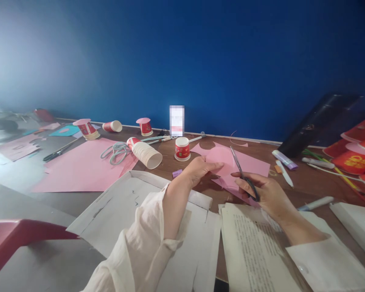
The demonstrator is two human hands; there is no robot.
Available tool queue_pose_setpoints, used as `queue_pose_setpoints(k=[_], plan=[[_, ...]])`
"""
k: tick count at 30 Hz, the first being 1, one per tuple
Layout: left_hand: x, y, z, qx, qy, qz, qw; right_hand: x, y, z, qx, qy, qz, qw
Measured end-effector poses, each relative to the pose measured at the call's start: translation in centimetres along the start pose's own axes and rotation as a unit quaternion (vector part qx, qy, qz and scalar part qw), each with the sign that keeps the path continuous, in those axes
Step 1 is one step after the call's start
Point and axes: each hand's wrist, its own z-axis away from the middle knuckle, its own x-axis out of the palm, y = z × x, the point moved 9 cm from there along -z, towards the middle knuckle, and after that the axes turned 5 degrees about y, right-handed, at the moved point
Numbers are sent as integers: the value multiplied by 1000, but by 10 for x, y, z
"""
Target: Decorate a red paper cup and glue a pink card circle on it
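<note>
My left hand (200, 170) pinches a piece of pink paper (222, 156), thumb on top, at its left side. In my right hand (263, 192) is a pair of scissors (246, 180), fingers in the dark handles and blades pointing up and away at the pink paper. Whether the blades are apart is hard to see. Beneath and beyond lies a larger pink sheet (257, 164) with curved cuts along its edge. A red and white paper cup (182, 149) stands just past my left hand.
A stack of paper cups (146, 153) lies on its side beside a coiled grey cord (115, 152). Left are a big pink sheet (79, 174) and cups topped with pink discs (144, 121). Markers (284, 172), a printed page (252, 243) and a black object (307, 125) lie right.
</note>
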Motion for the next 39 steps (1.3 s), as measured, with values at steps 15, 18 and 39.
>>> queue_pose_setpoints(k=[15,18,39], plan=[[1,2,1,-1,2,-7,1000,0,7,-5,5,-10,-12,1000],[1,1,1,-2,-1,-11,1000,2,7,-3,16,-14,-17,1000],[2,3,2,5,5,-16,1000,1,4,-5,1,-34,12,999]])
